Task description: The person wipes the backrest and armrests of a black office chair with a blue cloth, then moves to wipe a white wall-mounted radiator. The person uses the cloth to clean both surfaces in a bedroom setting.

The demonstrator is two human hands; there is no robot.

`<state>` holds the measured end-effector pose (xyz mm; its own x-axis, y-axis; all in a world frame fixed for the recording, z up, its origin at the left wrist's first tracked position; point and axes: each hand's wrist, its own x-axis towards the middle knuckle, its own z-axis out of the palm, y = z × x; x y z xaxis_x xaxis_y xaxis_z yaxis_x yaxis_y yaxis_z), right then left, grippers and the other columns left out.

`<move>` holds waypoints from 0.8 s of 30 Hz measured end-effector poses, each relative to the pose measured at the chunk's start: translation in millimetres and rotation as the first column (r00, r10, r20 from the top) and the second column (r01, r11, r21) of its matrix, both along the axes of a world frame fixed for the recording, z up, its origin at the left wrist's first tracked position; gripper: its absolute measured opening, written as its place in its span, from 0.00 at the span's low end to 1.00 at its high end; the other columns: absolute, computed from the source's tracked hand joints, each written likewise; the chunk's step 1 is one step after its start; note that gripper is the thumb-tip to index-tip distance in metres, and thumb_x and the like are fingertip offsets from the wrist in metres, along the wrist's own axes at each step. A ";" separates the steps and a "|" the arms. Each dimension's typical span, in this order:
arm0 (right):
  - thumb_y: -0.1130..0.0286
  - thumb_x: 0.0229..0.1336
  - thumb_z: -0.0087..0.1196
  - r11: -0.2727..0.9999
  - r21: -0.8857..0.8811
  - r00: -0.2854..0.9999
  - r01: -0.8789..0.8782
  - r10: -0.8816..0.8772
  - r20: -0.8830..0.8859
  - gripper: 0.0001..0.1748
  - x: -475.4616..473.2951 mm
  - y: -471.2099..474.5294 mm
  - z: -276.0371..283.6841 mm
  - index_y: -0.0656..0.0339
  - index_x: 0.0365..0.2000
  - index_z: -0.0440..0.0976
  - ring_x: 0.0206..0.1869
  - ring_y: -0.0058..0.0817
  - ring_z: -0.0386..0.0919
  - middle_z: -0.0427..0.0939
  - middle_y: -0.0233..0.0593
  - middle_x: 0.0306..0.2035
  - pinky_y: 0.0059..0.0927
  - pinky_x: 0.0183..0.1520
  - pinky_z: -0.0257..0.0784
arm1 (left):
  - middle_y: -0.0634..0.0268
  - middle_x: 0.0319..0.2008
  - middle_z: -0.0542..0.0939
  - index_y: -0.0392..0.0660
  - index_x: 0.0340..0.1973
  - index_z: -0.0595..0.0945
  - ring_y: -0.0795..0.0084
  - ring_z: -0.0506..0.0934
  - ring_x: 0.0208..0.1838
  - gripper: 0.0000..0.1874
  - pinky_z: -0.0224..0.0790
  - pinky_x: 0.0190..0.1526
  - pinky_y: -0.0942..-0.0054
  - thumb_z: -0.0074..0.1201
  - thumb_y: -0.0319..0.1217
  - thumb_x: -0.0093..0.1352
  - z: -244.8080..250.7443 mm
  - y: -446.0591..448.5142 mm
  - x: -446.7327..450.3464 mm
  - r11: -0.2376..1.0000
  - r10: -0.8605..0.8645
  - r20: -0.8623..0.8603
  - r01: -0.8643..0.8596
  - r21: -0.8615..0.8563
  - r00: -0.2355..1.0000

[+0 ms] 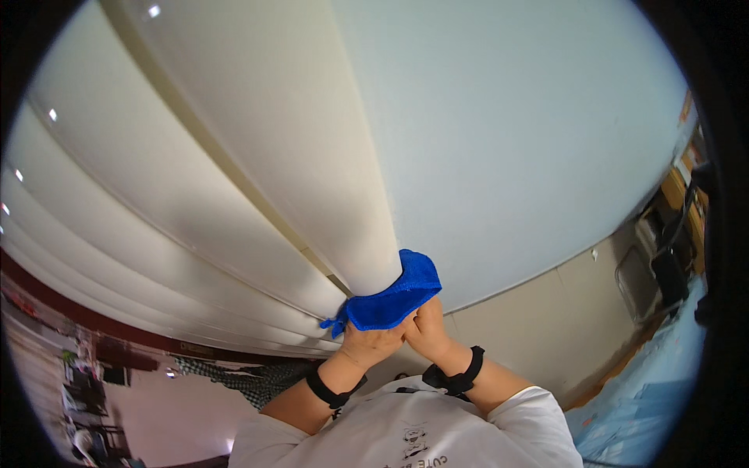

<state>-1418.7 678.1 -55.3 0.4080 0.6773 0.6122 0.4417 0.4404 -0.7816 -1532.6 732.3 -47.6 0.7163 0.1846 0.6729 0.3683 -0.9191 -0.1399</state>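
Note:
A blue cloth (383,304) is wrapped around the lower visible part of a glossy white post (345,193). My left hand (370,345) grips the cloth from the near side, its fingers mostly hidden under the fabric. Close beside it, almost touching, my right hand (429,329) holds the cloth's right part, and its fingertips are hidden too. A loose corner of cloth sticks out to the left of my left hand. Both wrists wear black bands.
More white upright slats (175,193) stand in a row to the left, with narrow gaps between them. A pale blue wall (515,146) adjoins the post on the right. Tiled floor (526,322) shows below. A folded chair (638,286) and a light blue bedspread (643,386) are at right.

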 end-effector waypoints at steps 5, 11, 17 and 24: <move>0.62 0.58 0.50 0.977 -0.169 0.987 0.126 -0.107 0.121 0.18 -2.9 -13.6 -61.3 0.65 0.43 0.68 0.42 0.55 0.71 0.74 0.56 0.40 0.44 0.43 0.69 | 0.62 0.50 0.74 0.51 0.55 0.73 0.60 0.71 0.55 0.25 0.59 0.56 0.59 0.53 0.34 0.60 -46.5 -8.5 -14.0 0.996 -0.030 -0.222 0.011 -0.089 0.975; 0.61 0.56 0.52 0.907 -0.393 0.986 0.150 -0.110 0.123 0.23 -12.7 -27.0 -118.0 0.63 0.48 0.67 0.46 0.54 0.70 0.72 0.54 0.45 0.44 0.48 0.69 | 0.62 0.54 0.73 0.46 0.58 0.70 0.59 0.70 0.57 0.30 0.57 0.57 0.57 0.55 0.32 0.58 -96.0 -9.1 -29.3 0.975 -0.155 -0.300 0.096 -0.202 0.941; 0.62 0.53 0.53 0.911 -0.387 0.989 0.143 -0.148 0.019 0.20 -23.4 -31.7 -106.6 0.63 0.45 0.70 0.50 0.54 0.67 0.72 0.54 0.47 0.45 0.52 0.67 | 0.60 0.55 0.71 0.46 0.56 0.72 0.59 0.65 0.62 0.29 0.51 0.62 0.56 0.55 0.35 0.58 -96.2 -16.3 -31.6 0.953 -0.122 -0.331 0.018 -0.301 0.936; 0.72 0.43 0.57 0.944 -0.175 0.897 0.280 -0.322 -0.302 0.35 -36.0 -23.4 -35.3 0.69 0.55 0.60 0.56 0.58 0.63 0.64 0.59 0.55 0.44 0.59 0.61 | 0.47 0.48 0.73 0.39 0.52 0.71 0.45 0.70 0.51 0.27 0.58 0.50 0.54 0.57 0.39 0.61 -37.2 -16.7 -18.1 0.900 -0.183 -0.134 0.111 -0.422 0.974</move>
